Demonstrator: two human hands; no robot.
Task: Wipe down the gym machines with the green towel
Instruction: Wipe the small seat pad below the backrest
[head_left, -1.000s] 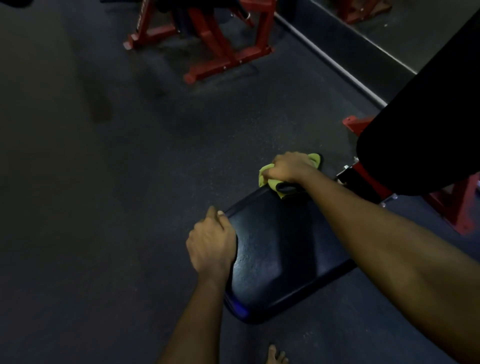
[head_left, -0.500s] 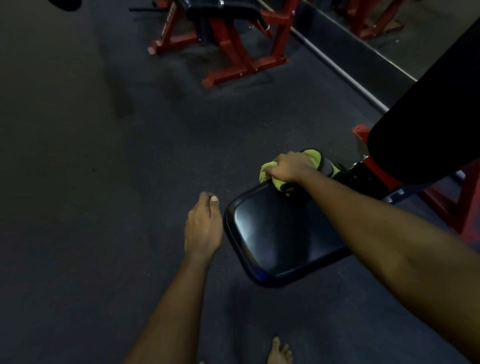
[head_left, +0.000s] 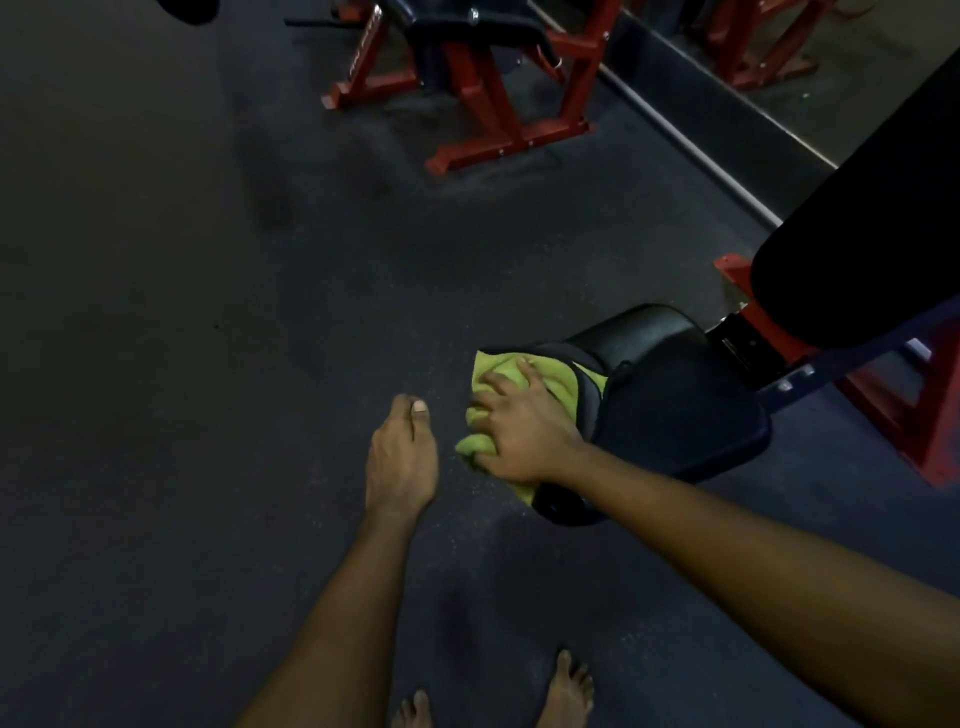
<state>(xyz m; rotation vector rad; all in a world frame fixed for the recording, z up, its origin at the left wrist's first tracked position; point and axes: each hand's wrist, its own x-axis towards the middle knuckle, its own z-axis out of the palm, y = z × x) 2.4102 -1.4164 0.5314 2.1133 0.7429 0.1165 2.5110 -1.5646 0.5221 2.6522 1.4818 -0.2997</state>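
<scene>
– Where do things stand?
– My feet (head_left: 569, 686) are at the bottom of the frame. My left hand (head_left: 400, 457) hangs loose, holding nothing. My right hand (head_left: 519, 436) clutches the towel (head_left: 550, 379) and presses it on the seat (head_left: 675, 415) rim, mid-frame.
– Much left?
– I judge so. I'm only on this seat. The backrest (head_left: 857, 249) at right and the red machine (head_left: 493, 88) at top centre wait.

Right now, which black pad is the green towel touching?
The low seat pad, where the right hand holds the green towel against its edge; the tilted back pad and the far machine's pad are bare.
</scene>
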